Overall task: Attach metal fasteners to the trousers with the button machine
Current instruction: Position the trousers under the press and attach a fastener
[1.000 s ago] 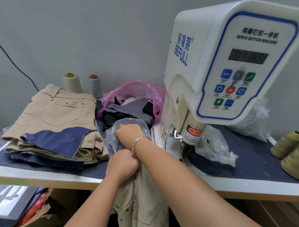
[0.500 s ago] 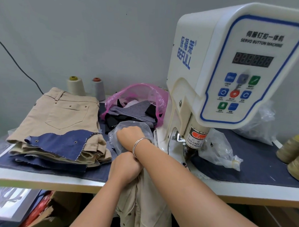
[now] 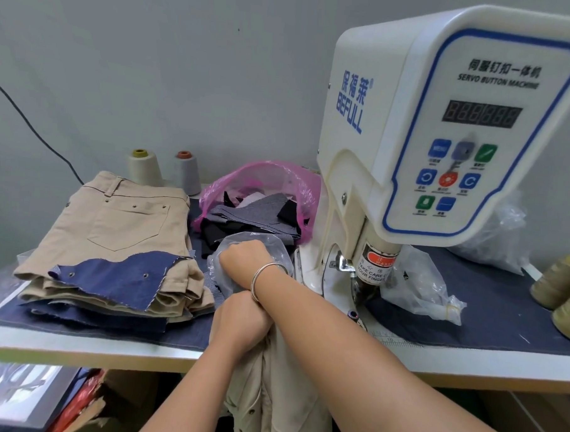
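left hand [image 3: 239, 325] gripping beige trousers [image 3: 269, 394] hanging off table edge, lower centre | right hand [image 3: 244, 259] reaching into clear bag [image 3: 259, 247], fingers hidden, grip unclear | likely fetching fasteners; next needs one loaded under press | button machine [image 3: 444, 131], right, reading "BEFULL", "SERVO BUTTON MACHINE", "TAKE CARE…YOUR FINGER"

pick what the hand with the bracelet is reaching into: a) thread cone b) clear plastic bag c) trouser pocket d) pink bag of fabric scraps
b: the right hand, with the bracelet on its wrist, is curled into the clear plastic bag, in front of the pink bag.
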{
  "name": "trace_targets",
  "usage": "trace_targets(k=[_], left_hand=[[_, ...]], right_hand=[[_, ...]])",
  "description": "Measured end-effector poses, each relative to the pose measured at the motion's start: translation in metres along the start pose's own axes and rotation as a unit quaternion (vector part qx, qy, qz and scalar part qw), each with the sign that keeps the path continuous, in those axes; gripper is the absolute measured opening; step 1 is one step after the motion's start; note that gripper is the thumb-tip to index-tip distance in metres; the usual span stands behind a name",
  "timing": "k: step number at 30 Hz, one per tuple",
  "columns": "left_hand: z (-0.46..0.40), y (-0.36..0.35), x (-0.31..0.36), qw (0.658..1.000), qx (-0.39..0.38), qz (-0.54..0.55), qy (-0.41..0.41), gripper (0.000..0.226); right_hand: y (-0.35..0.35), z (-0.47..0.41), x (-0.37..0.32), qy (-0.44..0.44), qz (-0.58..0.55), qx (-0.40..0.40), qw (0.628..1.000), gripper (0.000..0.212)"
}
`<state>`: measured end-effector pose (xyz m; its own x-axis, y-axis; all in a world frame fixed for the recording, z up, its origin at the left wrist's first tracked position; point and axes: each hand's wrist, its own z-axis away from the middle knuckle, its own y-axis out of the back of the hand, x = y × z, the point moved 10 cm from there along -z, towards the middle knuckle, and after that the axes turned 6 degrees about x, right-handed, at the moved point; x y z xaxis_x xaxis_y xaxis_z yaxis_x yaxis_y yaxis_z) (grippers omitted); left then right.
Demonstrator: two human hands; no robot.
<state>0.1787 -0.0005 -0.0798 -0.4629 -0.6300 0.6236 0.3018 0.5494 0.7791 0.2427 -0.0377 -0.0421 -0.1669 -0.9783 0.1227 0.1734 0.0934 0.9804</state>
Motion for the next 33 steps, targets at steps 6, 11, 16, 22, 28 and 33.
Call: trace_targets(k=[6, 11, 16, 22, 28, 33], left_hand=[[-0.001, 0.000, -0.001, 1.000, 0.010, 0.010, 0.000, 0.020], [-0.001, 0.000, 0.000, 1.000, 0.012, 0.009, -0.005, 0.018], [-0.001, -0.001, -0.001, 1.000, 0.009, 0.008, -0.004, 0.019], [-0.003, -0.001, 0.001, 1.000, 0.014, 0.002, -0.010, 0.022], [-0.003, -0.003, 0.002, 1.000, 0.007, 0.003, -0.024, 0.026], [-0.003, -0.002, 0.005, 0.999, 0.004, 0.024, -0.040, 0.032]], right_hand=[[0.002, -0.004, 0.007, 0.008, -0.028, 0.094, 0.995, 0.028], [0.005, -0.002, 0.005, 0.027, -0.017, 0.158, 0.987, 0.031], [0.008, 0.002, 0.007, 0.020, -0.003, 0.172, 0.985, 0.037], [0.011, 0.009, 0.011, -0.008, -0.060, 0.124, 0.990, 0.017], [0.023, 0.015, 0.016, -0.019, -0.063, 0.189, 0.980, 0.038], [0.019, 0.023, 0.028, -0.035, -0.102, 0.215, 0.971, 0.020]])
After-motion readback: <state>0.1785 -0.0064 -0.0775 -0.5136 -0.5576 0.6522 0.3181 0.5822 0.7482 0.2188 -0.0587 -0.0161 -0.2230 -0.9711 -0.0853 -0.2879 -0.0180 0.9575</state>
